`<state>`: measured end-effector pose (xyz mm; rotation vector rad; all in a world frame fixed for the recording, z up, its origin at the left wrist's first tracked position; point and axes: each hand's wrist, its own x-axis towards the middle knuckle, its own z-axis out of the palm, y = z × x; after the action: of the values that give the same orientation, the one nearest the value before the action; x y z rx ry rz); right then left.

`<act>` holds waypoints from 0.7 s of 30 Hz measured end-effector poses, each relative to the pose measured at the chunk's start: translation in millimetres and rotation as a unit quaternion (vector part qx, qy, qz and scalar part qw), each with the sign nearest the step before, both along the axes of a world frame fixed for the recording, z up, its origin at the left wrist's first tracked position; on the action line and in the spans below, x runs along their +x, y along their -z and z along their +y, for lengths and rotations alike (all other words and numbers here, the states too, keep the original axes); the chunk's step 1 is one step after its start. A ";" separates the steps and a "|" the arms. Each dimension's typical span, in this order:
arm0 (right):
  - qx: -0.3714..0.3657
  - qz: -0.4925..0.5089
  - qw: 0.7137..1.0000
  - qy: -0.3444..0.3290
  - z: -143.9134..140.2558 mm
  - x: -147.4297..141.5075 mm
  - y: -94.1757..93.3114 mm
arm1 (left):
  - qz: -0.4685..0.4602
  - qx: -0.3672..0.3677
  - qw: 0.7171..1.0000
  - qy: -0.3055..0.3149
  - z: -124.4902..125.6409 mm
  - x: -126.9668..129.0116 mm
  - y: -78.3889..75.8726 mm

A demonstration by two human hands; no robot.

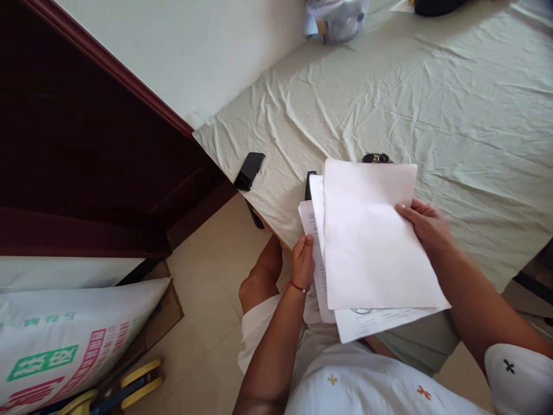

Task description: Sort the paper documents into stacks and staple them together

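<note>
Head view: a loose stack of papers is held over the near edge of a cloth-covered surface [475,115]. By the right hand [432,227], the top sheet [371,242], its visible face blank, is pinched at its upper right edge, the thumb laid on the face and the fingers mostly hidden beneath; most of the sheet is spread to the left of and below that grip. Whether the lower papers are caught there too cannot be told. By the left hand [303,262], the printed sheets [318,259] are gripped at their left edge, so that they lie to the right of the thumb, partly covered by the top sheet. Keys [375,158] are seen just beyond the top sheet, and a black phone [249,171] is placed near the surface's left edge.
</note>
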<state>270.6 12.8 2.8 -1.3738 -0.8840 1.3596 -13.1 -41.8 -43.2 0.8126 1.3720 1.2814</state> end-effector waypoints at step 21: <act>-0.023 0.015 0.997 -0.075 0.1 -3.6 12.0 | 0.041 -0.034 0.991 -0.123 -1.8 -5.8 22.9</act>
<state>267.0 12.9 -9.1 -1.3398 -0.9565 1.5183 -18.9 -43.6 -66.1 0.6716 1.6119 1.3925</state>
